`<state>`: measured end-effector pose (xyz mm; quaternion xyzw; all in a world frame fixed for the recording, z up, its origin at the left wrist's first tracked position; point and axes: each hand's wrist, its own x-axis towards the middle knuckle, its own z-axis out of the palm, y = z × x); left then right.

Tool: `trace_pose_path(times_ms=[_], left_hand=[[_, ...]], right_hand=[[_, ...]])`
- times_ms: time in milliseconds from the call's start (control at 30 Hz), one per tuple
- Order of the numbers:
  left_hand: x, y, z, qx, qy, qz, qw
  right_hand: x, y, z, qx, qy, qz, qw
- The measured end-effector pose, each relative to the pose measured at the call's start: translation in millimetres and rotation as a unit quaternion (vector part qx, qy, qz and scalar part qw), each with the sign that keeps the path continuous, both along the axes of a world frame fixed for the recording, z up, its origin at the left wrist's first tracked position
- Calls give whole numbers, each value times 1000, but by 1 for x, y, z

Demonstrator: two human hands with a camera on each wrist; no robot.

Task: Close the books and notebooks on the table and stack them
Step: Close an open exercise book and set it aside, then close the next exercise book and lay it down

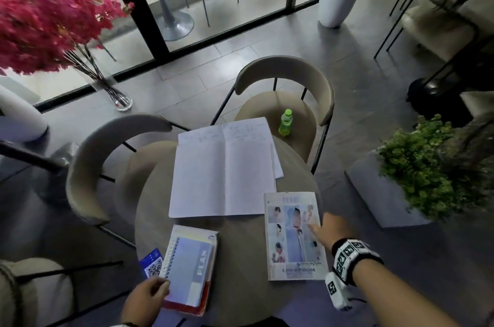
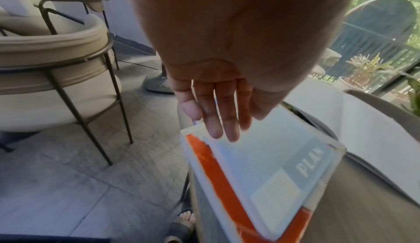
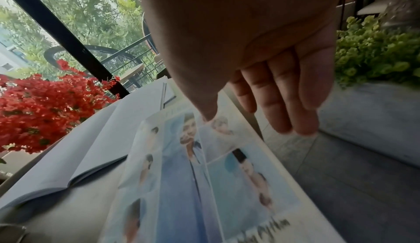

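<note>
Round and small, the bench [image 1: 240,260] carries three things. A large notebook [image 1: 224,166] lies open at the far side, not yet closed. Nearer, the left hand [image 1: 145,300] rests relaxed fingers on the PLAN planner [image 1: 189,268], which tops a red-edged book [image 2: 218,171], probably to steady this starting stack. The right hand [image 1: 331,230], fingers straight, touches the closed photo-cover notebook [image 1: 294,238], seemingly to slide it over.

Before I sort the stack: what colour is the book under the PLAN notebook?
Orange-red cover, clearest in the left wrist view.
</note>
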<state>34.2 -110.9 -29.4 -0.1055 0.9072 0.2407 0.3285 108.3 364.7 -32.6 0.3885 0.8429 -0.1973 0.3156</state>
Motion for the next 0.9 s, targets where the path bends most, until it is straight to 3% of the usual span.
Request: trace_pose_path(times_ms=[100,300,400,667,900], left_hand=[[-27,10,1,17,30,-9,999],[-101,30,-8,80,61,49,994],[-143,44,-14,99,61,62,991],[-202,92,-32,175,2,146,974],[-210,95,-44,152,51,177,971]], right_hand=[[-24,-1,9,1,59,-34,998],[-96,-17,10,-75,137,-87,984],[-131,-30,4,-118,168,-159,966],[-168,-57,-29,-119,154,-340,920],[-180,-68,-35,-130,151,-391,899]])
